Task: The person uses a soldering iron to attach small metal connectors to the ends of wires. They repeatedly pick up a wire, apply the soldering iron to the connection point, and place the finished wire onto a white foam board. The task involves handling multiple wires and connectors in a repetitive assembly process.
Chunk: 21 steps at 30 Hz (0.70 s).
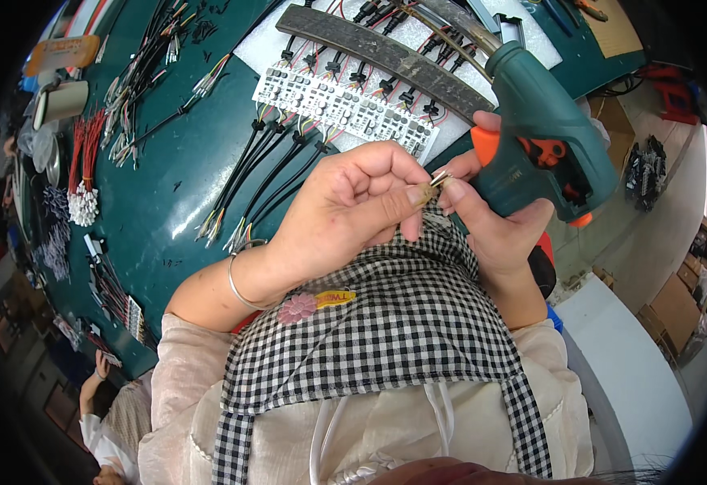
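In front of my apron, my left hand [361,198] and my right hand [491,218] meet fingertip to fingertip. Between their thumbs and index fingers they pinch a small thin piece with metallic-looking ends [439,179], perhaps wire tips; most of it is hidden by the fingers. Just beyond the right hand is a green gun-shaped tool [543,113] with orange parts and a metal nozzle. Past the left hand lies a row of white circuit boards [341,105] with black cables [260,158] running toward me. A dark flat bar [386,56] rests across the cables on their far side.
White foam [248,52] lies beneath the boards on a green table [159,194]. Cable bundles [131,89], red wires with white connectors [86,162] and a tape roll [66,103] sit at left. Another person's arm [94,384] shows lower left. Cardboard boxes [673,303] stand at right.
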Available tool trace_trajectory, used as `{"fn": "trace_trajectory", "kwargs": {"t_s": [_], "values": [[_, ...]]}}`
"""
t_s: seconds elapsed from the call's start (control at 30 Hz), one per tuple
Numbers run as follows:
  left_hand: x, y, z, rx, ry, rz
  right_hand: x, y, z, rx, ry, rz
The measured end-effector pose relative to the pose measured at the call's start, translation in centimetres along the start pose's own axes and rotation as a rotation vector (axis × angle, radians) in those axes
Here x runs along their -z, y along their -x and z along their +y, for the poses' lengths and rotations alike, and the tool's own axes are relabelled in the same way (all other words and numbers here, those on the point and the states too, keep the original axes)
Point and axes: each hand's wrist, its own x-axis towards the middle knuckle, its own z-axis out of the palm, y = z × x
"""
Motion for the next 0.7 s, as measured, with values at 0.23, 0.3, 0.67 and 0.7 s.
{"fn": "trace_trajectory", "kwargs": {"t_s": [0.23,0.3,0.67,0.7], "values": [[-0.1,-0.2,-0.4,-0.083,-0.046,0.121,-0.1,0.3,0.2,0.057,0.096,-0.03],[-0.1,-0.3,-0.5,-0.099,-0.049,0.143,-0.2,0.4,-0.1,0.029,0.15,-0.057],[0.0,-0.3,-0.5,-0.089,-0.046,0.168,0.4,1.2,-0.1,0.037,0.191,-0.177],[-0.1,-0.3,-0.5,-0.102,-0.07,0.176,-0.1,1.2,-0.2,0.007,0.123,-0.096]]}}
